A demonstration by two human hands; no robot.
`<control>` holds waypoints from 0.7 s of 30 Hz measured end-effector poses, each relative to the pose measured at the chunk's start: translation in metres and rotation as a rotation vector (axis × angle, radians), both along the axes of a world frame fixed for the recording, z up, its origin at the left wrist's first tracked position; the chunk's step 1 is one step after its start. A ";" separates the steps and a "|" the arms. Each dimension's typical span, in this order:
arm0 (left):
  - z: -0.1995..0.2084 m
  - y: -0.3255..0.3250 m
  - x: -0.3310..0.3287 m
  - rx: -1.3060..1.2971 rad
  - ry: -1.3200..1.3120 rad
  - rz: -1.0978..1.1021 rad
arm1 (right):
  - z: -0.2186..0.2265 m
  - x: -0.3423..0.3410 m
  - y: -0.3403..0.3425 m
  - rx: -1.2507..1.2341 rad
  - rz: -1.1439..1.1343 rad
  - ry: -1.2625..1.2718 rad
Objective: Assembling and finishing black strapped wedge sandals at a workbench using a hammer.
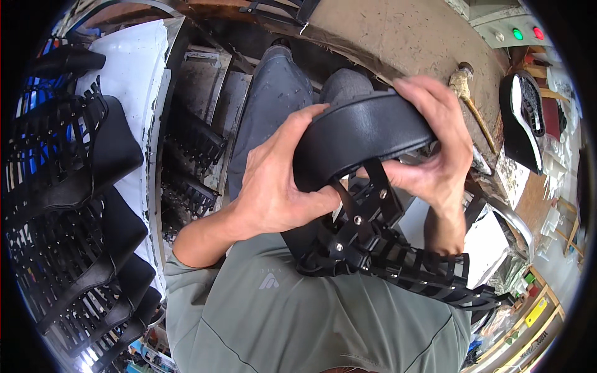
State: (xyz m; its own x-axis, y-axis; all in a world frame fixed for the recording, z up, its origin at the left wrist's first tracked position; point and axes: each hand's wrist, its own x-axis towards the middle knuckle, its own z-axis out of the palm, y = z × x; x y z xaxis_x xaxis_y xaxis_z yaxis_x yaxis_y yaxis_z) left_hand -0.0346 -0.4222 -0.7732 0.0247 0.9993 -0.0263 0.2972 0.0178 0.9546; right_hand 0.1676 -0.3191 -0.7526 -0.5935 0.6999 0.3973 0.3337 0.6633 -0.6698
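Note:
A black strappy wedge sandal (pixel 367 133) is held up in front of my chest, its broad smooth black side turned up and away from me. My left hand (pixel 280 171) grips its left end, with the thumb on the near edge beside the straps. Around the right end curls my right hand (pixel 438 133), its fingers over the far edge and its thumb under the near edge. The riveted strap upper (pixel 373 239) hangs toward my shirt and trails off to the lower right. Part of each palm is hidden behind the sandal.
Several similar black strappy sandals (pixel 118 137) crowd a rack at the left, beside a white sheet (pixel 127 56). A brown workbench (pixel 398 34) carries a hammer (pixel 463 87) and a black wedge shoe (pixel 525 121). Green and red buttons (pixel 518 34) sit at the upper right.

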 end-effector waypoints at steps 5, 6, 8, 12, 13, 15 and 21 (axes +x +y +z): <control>-0.004 0.013 0.001 -0.071 0.005 -0.032 | -0.007 0.006 0.009 0.002 -0.026 0.019; -0.006 0.014 -0.001 -0.051 0.053 -0.015 | -0.001 0.007 0.017 -0.082 0.015 -0.025; -0.003 0.014 -0.008 -0.046 0.110 -0.009 | -0.004 -0.001 0.029 -0.053 0.080 0.059; -0.013 0.018 -0.003 -0.150 -0.098 -0.009 | -0.020 0.001 0.030 -0.220 0.061 0.089; -0.020 0.022 -0.007 -0.165 -0.120 -0.054 | -0.022 0.004 0.038 -0.274 0.090 0.075; -0.022 0.033 -0.025 -0.116 -0.166 -0.187 | -0.028 0.001 0.047 -0.271 0.151 0.155; -0.042 0.079 -0.051 -0.488 -0.947 -0.249 | -0.024 -0.035 0.057 -0.262 0.307 0.286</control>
